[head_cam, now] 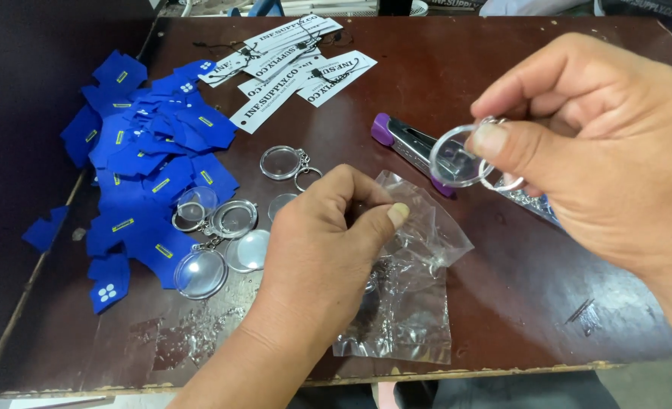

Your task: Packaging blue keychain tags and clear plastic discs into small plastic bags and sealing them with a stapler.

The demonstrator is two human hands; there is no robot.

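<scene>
Right hand (601,144) pinches a clear round keychain case (457,157) (metal ring attached)

Dark brown wooden table (502,68) fills most of the frame. Pile of blue fabric patches (143,163) at left, spilling toward the table's left edge. White paper hang tags with black strings (290,64) at upper centre, behind the patches' right end. Clear round plastic keychain cases with metal rings (222,231) left of centre, just right of the patches, some overlapping them. Purple-ended metal hand tool (404,140) at centre, right of the tags. Crumpled clear plastic bag (408,295) lower centre, under left hand (321,257). Right hand (601,151) at upper right, above the table, pinching a clear round case with ring (457,157) in front of the tool.
</scene>
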